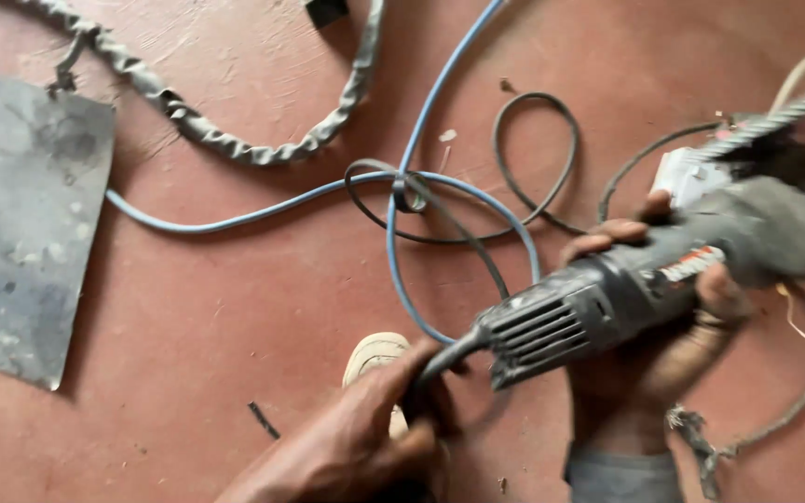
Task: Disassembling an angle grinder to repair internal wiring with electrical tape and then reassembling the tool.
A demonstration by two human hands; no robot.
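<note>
Right hand [649, 307] wraps the angle grinder [626, 289] mid-body, fingers curled over the top, thumb on the near side; it carries the tool's weight above the floor. Left hand [375, 438] is closed around the power cord [440, 359] just behind the strain relief, likely keeping the lead out of the way and steadying the tail end.

Grinder sits right of centre, lying roughly level, head end up and to the right. Grey housing, dusty, slotted vents at the rear, a red and white label on the side. Head end is motion-blurred, so disc or guard can't be made out.

Around it on the red floor [235, 307]: blue cable [402, 224] looped, thin dark cable [533, 158] coiled, grey sleeved hose [207, 130], grey metal sheet [20, 224] at left, light shoe tip [375, 354] below.
</note>
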